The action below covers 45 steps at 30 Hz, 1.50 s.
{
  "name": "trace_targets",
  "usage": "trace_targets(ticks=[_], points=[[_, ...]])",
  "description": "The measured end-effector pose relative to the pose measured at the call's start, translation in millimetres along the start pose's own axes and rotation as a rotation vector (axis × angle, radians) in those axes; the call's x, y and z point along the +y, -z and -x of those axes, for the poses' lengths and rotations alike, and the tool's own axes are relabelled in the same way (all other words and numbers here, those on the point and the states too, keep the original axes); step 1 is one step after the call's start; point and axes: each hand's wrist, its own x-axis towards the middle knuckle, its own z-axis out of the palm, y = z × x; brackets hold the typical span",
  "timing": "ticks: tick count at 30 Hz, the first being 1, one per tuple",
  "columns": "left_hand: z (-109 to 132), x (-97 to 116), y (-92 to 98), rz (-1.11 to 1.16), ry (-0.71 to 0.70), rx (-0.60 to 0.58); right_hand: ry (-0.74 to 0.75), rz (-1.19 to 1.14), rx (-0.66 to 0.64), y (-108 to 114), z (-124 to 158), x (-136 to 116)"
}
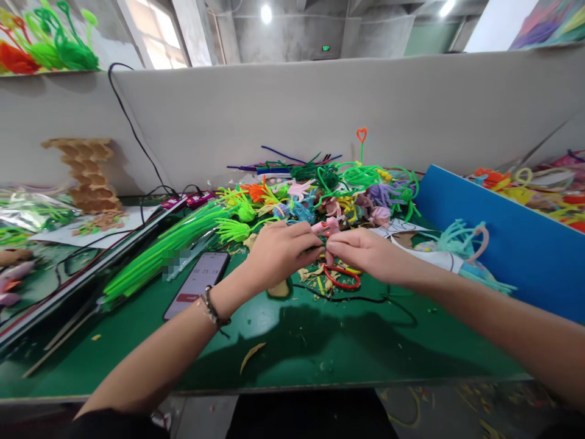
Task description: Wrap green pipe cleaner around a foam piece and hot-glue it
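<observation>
Above the green table, my left hand and my right hand meet with fingertips pinched together. What they pinch is too small and too covered by the fingers to make out. Just behind the fingertips shows a pink object with a red spot; whether it touches them I cannot tell. Red-handled scissors lie under the right hand among tan scraps. Beyond both hands rises a pile of pipe-cleaner pieces, including a light green tassel and a purple one.
A phone lies left of my left forearm, beside a bundle of green pipe cleaners. At the right a blue board stands on edge, with teal tassels before it. A black cable crosses the table.
</observation>
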Motion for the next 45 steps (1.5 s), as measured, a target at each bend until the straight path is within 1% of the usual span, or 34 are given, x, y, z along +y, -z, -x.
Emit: trace_targets(ticks=[2, 4, 5, 6, 7, 9, 10, 12, 14, 16, 18, 20, 21, 23, 24, 25, 26, 27, 28, 30, 32, 34, 35, 37, 39, 41, 42, 43, 45], points=[[-1, -4, 0.4, 0.382, 0.176, -0.175, 0.244, 0.353, 0.104, 2, 2, 2], [-2, -7, 2.1, 0.720, 0.304, -0.340, 0.482, 0.718, 0.179, 5, 5, 2], [-2, -8, 3.1, 0.838, 0.348, -0.397, 0.588, 0.882, 0.203, 7, 6, 1], [-3, -8, 4.1, 0.918, 0.381, -0.430, 0.681, 1.027, 0.226, 9, 7, 0], [-3, -9, 5.0, 0.964, 0.402, -0.449, 0.756, 1.147, 0.251, 10, 7, -1], [-5, -8, 6.1, 0.965, 0.404, -0.447, 0.835, 1.300, 0.282, 13, 8, -2], [-6, -7, 6.4, 0.926, 0.389, -0.427, 0.843, 1.335, 0.285, 14, 7, -3], [-6, -5, 6.5, 0.785, 0.318, -0.350, 0.812, 1.327, 0.262, 16, 6, 0], [-6, -2, 6.1, 0.542, 0.211, -0.226, 0.733, 1.218, 0.227, 15, 5, 4], [-4, 1, 5.8, 0.203, 0.077, -0.082, 0.595, 1.008, 0.197, 12, 3, 7], [-3, 4, 5.8, -0.148, -0.062, 0.041, 0.444, 0.694, 0.159, 9, 0, 8], [-2, 5, 5.4, -0.401, -0.190, 0.144, 0.288, 0.317, 0.101, 6, -2, 6], [-1, 5, 4.7, -0.480, -0.240, 0.190, 0.205, 0.120, 0.065, 5, -3, 4], [-1, 5, 1.5, -0.555, -0.303, 0.268, 0.015, -0.236, -0.013, 2, -4, 2], [-1, 3, -0.9, -0.549, -0.304, 0.286, -0.072, -0.369, -0.048, 2, -4, 2], [-1, 2, -3.6, -0.509, -0.278, 0.292, -0.138, -0.452, -0.070, 1, -4, 2], [-2, -1, -6.1, -0.427, -0.230, 0.277, -0.171, -0.472, -0.075, 1, -4, 3], [-3, -4, -8.1, -0.298, -0.165, 0.238, -0.164, -0.422, -0.058, 2, -4, 3], [-4, -8, -9.3, -0.125, -0.087, 0.171, -0.116, -0.313, -0.021, 2, -3, 4], [-7, -16, -8.8, 0.312, 0.091, -0.038, 0.066, 0.031, 0.063, 4, -2, 6], [-10, -23, -5.3, 0.740, 0.279, -0.290, 0.272, 0.453, 0.130, 6, -1, 7], [-12, -27, -1.4, 1.027, 0.418, -0.497, 0.474, 0.848, 0.187, 8, 0, 6], [-12, -28, -0.3, 1.116, 0.463, -0.564, 0.581, 1.014, 0.216, 9, 1, 5], [-11, -27, -0.7, 1.246, 0.516, -0.652, 0.803, 1.258, 0.276, 12, 1, 2], [-8, -25, -5.1, 1.420, 0.548, -0.727, 0.984, 1.384, 0.311, 15, 1, -2], [-3, -22, -13.0, 1.652, 0.584, -0.785, 1.099, 1.419, 0.344, 17, 0, -5], [0, -20, -17.7, 1.775, 0.620, -0.781, 1.141, 1.413, 0.350, 17, 0, -6], [3, -18, -22.5, 1.836, 0.637, -0.770, 1.178, 1.397, 0.351, 18, 0, -7], [8, -13, -31.3, 1.892, 0.645, -0.785, 1.237, 1.365, 0.341, 19, 0, -8]])
